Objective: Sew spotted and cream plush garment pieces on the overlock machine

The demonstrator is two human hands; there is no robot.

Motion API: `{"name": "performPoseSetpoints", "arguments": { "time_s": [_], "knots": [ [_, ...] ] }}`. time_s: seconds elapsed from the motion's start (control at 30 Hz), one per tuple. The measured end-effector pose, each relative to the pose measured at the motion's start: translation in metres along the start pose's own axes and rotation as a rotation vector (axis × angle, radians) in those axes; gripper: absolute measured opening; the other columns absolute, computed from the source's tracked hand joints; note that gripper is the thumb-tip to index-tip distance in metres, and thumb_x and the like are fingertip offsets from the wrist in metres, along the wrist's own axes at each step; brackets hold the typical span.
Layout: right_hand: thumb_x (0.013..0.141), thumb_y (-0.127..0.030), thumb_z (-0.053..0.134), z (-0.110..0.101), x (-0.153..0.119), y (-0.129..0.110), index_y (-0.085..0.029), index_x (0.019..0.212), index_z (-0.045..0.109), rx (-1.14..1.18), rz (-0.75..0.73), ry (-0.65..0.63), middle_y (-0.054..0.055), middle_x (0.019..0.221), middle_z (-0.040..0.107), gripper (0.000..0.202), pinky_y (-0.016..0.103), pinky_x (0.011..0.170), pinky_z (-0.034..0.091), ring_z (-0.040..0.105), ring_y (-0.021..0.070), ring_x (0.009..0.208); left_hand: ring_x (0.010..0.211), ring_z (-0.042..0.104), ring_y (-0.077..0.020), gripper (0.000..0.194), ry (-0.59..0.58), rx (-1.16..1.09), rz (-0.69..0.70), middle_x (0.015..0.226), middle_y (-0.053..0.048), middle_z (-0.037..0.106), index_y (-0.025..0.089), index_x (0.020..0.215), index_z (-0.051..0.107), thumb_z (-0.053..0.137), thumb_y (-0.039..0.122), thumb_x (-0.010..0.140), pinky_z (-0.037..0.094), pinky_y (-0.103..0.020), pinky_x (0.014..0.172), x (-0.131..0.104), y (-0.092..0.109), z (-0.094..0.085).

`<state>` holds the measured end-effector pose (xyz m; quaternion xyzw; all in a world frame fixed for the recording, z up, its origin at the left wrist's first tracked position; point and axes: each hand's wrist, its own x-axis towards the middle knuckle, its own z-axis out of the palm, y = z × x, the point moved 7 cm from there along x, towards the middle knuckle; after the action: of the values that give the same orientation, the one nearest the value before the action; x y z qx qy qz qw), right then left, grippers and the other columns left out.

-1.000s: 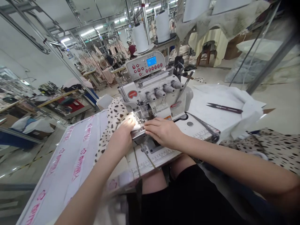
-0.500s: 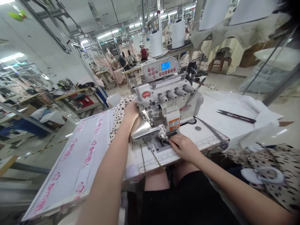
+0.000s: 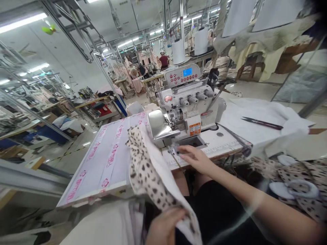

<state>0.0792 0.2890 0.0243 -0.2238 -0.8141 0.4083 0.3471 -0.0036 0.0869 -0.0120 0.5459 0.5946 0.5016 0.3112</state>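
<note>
Two hands work at one sewing station in the head view. Low in the frame, the left hand [image 3: 163, 226] is closed on the lower end of a leopard-print fabric piece [image 3: 146, 173]; the cloth's long axis runs from that grip up and away toward the overlock sewing machine [image 3: 184, 109], its far end lying on the table [image 3: 112, 160] just left of the machine's shiny cover, white lining turned out along the right edge. The right hand [image 3: 195, 158] rests on the table edge in front of the machine, fingers stretched toward the thread chain below the needle area; whether it pinches anything I cannot tell. Right of the machine, thread snips [image 3: 262, 123] lie on a white cloth [image 3: 265, 112], tips pointing left. More leopard-print fabric [image 3: 301, 183] is heaped at the far right.
</note>
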Motion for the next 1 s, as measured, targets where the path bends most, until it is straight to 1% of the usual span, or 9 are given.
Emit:
{"name": "performPoseSetpoints", "arguments": {
  "time_s": [0.1,0.17,0.3,0.4,0.5,0.6,0.7,0.87,1.0],
  "knots": [
    [0.08,-0.036,0.056,0.04,-0.015,-0.021,-0.016,0.123,0.044,0.142,0.003,-0.052,0.011,0.116,0.053,0.048,0.035,0.082,0.048,0.055,0.0202,0.095,0.102,0.055,-0.0206,0.036,-0.402,0.06,0.038,0.11,-0.005,0.058,0.038,0.117,0.053,0.049,0.037,0.081,0.047,-0.03,0.09,-0.009,0.007,0.048],
    [0.076,-0.029,0.061,0.057,-0.024,-0.029,-0.016,0.126,0.041,0.121,-0.002,-0.049,0.012,0.116,0.052,0.055,0.034,0.076,0.049,0.057,0.0186,0.085,0.111,0.049,-0.0198,0.042,-0.417,0.177,0.039,0.119,-0.005,0.052,0.032,0.123,0.048,0.049,0.029,0.082,0.04,-0.034,0.098,-0.006,0.017,0.044],
    [0.078,-0.01,0.048,0.069,-0.043,-0.039,-0.018,0.117,0.05,0.055,-0.095,-0.046,0.008,0.105,0.057,0.04,0.032,0.079,0.047,0.056,0.0163,0.086,0.11,0.047,-0.0184,0.027,0.203,0.31,0.091,0.115,-0.005,0.053,0.026,0.112,0.054,0.047,0.03,0.086,0.038,-0.036,0.099,0.013,0.044,-0.03],
    [0.081,-0.006,0.041,0.077,-0.063,-0.054,-0.016,0.113,0.054,-0.02,-0.22,-0.091,0.008,0.102,0.056,0.036,0.031,0.085,0.044,0.053,0.017,0.096,0.113,0.042,-0.0218,0.045,0.586,0.445,0.146,0.122,-0.011,0.042,0.02,0.12,0.042,0.055,0.036,0.081,0.036,-0.039,0.098,0.022,0.054,-0.073],
    [0.078,-0.004,0.039,0.105,-0.089,-0.068,-0.014,0.113,0.055,-0.129,-0.296,-0.242,0.01,0.1,0.055,0.04,0.03,0.081,0.046,0.053,0.018,0.091,0.116,0.037,-0.0271,0.073,0.634,0.61,0.098,0.127,-0.017,0.03,0.015,0.131,0.027,0.064,0.04,0.073,0.033,-0.044,0.099,0.042,0.043,-0.083],
    [0.077,-0.003,0.039,0.133,-0.114,-0.071,-0.015,0.116,0.053,-0.172,-0.27,-0.363,0.009,0.098,0.055,0.043,0.028,0.077,0.048,0.054,0.0185,0.088,0.114,0.037,-0.0276,0.056,0.622,0.686,0.03,0.12,-0.017,0.036,0.012,0.127,0.034,0.054,0.031,0.078,0.033,-0.045,0.098,0.046,0.02,-0.083],
    [0.082,-0.009,0.042,0.14,-0.129,-0.068,-0.016,0.117,0.053,-0.047,-0.227,-0.39,0.009,0.1,0.056,0.038,0.027,0.082,0.046,0.054,0.0176,0.091,0.11,0.044,-0.0225,0.039,0.659,0.46,-0.008,0.117,-0.012,0.046,0.017,0.12,0.043,0.046,0.028,0.083,0.036,-0.038,0.097,0.02,-0.007,-0.093],
    [0.086,-0.024,0.044,0.119,-0.119,-0.041,-0.013,0.112,0.055,0.129,0.002,-0.233,0.01,0.098,0.059,0.03,0.03,0.076,0.046,0.055,0.0182,0.086,0.096,0.057,-0.0208,0.046,0.71,-0.42,-0.317,0.11,-0.006,0.057,0.022,0.117,0.045,0.059,0.037,0.076,0.048,-0.032,0.083,-0.057,-0.069,-0.115],
    [0.087,-0.035,0.042,0.14,-0.108,-0.026,-0.016,0.101,0.061,0.247,0.102,-0.335,0.009,0.099,0.06,0.031,0.035,0.085,0.041,0.053,0.0215,0.094,0.107,0.052,-0.0234,0.042,0.685,-0.99,-0.449,0.098,-0.009,0.063,0.017,0.106,0.057,0.052,0.049,0.08,0.039,-0.035,0.096,-0.102,-0.08,-0.105]
  ]
}}
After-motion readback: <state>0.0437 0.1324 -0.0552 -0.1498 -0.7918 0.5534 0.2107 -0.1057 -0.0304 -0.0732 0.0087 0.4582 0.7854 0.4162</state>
